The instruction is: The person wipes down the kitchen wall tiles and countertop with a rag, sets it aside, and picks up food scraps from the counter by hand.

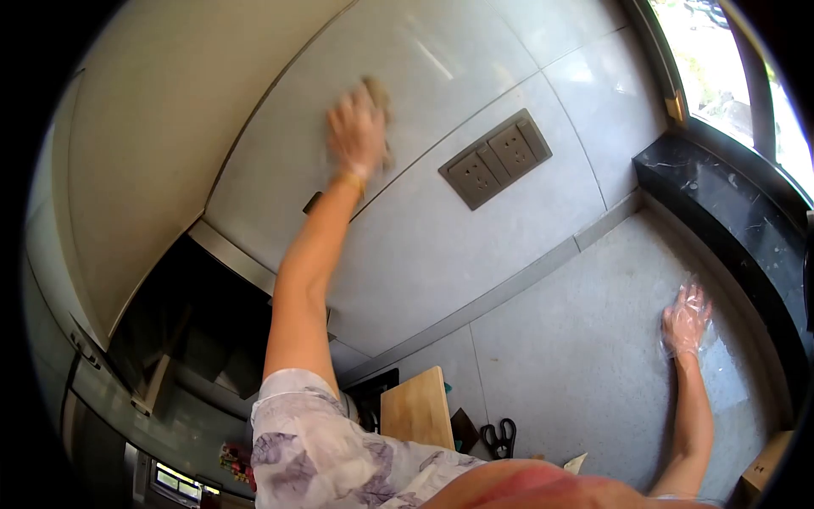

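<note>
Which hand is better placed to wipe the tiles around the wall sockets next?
Probably the left hand: it's up at the tiled wall with what looks like a tan cloth, near the wall sockets. The right hand rests on the countertop, farther off, no cloth visible.

From here the cloth (379, 95) under the left hand (356, 136) looks a dull tan against pale grey wall tiles (475, 254) crossed by darker lines. The socket panel (496, 159) is brownish grey. A yellowish band (354, 181) rings the left wrist; the sleeve (292, 424) is white with a purple-grey leaf print. Clear, colourless plastic covers the right hand (688, 321). Along the grey countertop (560, 365)'s right edge runs a black ledge (721, 204) with whitish flecks; at its near edge, 1 honey-coloured board (417, 407) and 1 pair of black-handled scissors (498, 439).
</note>
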The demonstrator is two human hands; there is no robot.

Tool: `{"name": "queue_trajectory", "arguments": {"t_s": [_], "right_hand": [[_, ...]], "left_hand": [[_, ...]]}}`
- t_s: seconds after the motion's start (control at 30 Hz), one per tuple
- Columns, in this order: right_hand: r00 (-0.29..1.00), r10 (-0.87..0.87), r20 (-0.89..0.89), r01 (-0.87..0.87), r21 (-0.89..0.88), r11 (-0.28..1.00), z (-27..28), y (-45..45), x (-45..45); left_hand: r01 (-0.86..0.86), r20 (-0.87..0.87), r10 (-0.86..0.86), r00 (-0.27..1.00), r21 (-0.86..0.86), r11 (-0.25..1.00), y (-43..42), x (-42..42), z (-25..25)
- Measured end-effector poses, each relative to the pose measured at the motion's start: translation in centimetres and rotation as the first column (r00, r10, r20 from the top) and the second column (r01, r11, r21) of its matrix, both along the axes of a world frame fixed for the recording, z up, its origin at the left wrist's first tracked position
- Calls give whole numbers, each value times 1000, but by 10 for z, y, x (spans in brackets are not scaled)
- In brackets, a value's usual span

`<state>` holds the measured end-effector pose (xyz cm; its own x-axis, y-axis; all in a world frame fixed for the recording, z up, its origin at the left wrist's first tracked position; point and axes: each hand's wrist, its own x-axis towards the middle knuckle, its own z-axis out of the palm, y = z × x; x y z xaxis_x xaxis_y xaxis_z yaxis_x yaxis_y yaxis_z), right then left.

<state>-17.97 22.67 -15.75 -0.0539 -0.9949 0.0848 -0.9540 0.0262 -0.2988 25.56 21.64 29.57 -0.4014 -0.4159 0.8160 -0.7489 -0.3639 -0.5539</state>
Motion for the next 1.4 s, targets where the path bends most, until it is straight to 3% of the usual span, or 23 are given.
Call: {"name": "queue_trajectory", "arguments": {"t_s": [0.03, 0.1, 0.17, 0.37, 0.53, 0.6, 0.63, 0.7, 0.77, 0.8, 0.83, 0.87, 0.93, 1.0, 1.03, 1.1, 1.17, 1.23, 1.27, 1.33, 1.37, 1.4], "right_hand": [[1000, 5, 8, -5, -6, 1000, -3, 0, -3], [1000, 10, 15, -10, 11, 1000, 4, 1, -6], [999, 27, 39, -28, 22, 999, 4, 2, -4], [999, 45, 22, -44, -19, 999, -6, 3, -5], [998, 51, 33, -52, 48, 997, 8, 6, -4], [999, 26, 41, -30, 79, 996, 14, 7, -1], [999, 24, 37, -27, 94, 995, 18, 7, -1], [998, 19, 67, -26, 117, 993, 26, 11, -3], [996, 21, 92, -31, 107, 994, 27, 8, 0], [996, 23, 92, -32, 100, 994, 21, 7, 0], [995, 14, 94, -23, 96, 995, 17, 6, 0], [996, 16, 93, -25, 93, 995, 18, 4, -1], [996, 20, 90, -30, 107, 994, 18, 6, -2], [994, 17, 106, -27, 96, 995, 15, 5, -3], [994, 28, 104, -37, 86, 996, 14, 6, -4], [991, 23, 129, -36, 95, 995, 19, 8, -6], [990, 40, 136, -53, 94, 994, 19, 6, -8], [991, 42, 124, -54, 103, 993, 6, 3, -7], [991, 64, 115, -73, 80, 994, 1, 3, -6], [992, 65, 113, -72, 59, 996, -12, 1, -5], [993, 71, 99, -76, 56, 996, -14, 3, -7], [994, 80, 80, -84, 49, 995, -10, 4, -6]], "left_hand": [[33, -80, -40, 996, -91, 995, -14, -10, 29], [6, -280, -35, 959, -104, 995, -22, 27, 89], [-108, -386, 28, 922, -188, 976, 11, 59, 109], [-383, -546, 154, 823, -334, 861, 42, 38, 117], [-563, -493, 422, 761, -176, 808, -54, -76, 95], [-479, -437, 413, 799, -47, 876, -99, -131, 77], [-286, -459, 249, 853, -13, 958, -122, -147, 71], [121, -528, -78, 845, 47, 992, -161, -174, 58], [13, -64, -14, 998, -13, 1000, -168, -198, 45], [2, 22, -4, 1000, 89, 996, -209, -190, 43], [-10, 110, -12, 994, 193, 981, -252, -186, 41], [-330, 326, 193, 926, 444, 833, -161, -259, 14], [-463, 514, 213, 831, 427, 776, -158, -276, -30], [-170, 196, 46, 979, 683, 711, -159, -276, -45], [-206, 226, 55, 973, 725, 657, -179, -267, -47], [-177, 388, -121, 914, 648, 741, -209, -214, -51], [-50, 360, -220, 907, 609, 792, -189, -187, -30], [89, 383, -313, 869, 502, 860, -194, -134, 27], [192, 28, -241, 970, 517, 834, -156, -142, 55], [166, 136, -201, 970, 233, 958, -137, -114, 109], [193, 270, -153, 951, -129, 973, -160, -81, 121], [233, 290, -167, 943, -214, 949, -157, -100, 104]]}}
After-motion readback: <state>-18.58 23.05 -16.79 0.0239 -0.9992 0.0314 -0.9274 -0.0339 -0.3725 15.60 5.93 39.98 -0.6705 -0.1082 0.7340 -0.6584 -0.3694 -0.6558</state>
